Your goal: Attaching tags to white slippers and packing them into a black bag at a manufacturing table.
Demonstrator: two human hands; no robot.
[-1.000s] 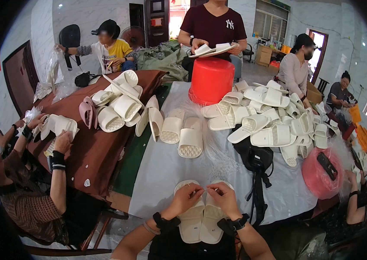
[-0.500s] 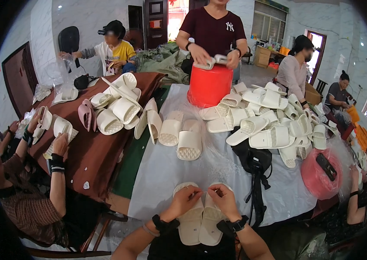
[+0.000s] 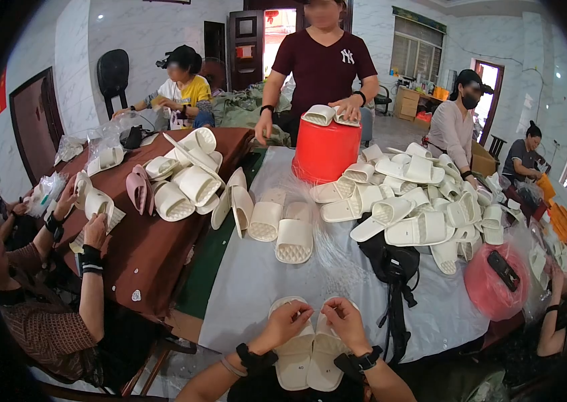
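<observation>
A pair of cream slippers [image 3: 309,358] lies side by side, soles up, at the near edge of the grey-covered table [image 3: 257,288]. My left hand [image 3: 286,325] rests on the left slipper, fingers pinched near its toe end. My right hand [image 3: 344,323] does the same on the right slipper. Both wrists wear black bands. The fingertips nearly meet over the gap between the two slippers. What the fingers pinch is too small to tell.
Two more cream slippers [image 3: 282,228] lie mid-table; a large pile [image 3: 417,201] fills the right side. A red bucket [image 3: 326,151] stands at the far end under a standing person's hands. A black bag [image 3: 391,264] and pink basket [image 3: 498,281] sit right. Seated people work around.
My hands stay on the slipper pair, shifting only slightly. The standing person at the far end has lowered a pair of slippers onto the red bucket.
</observation>
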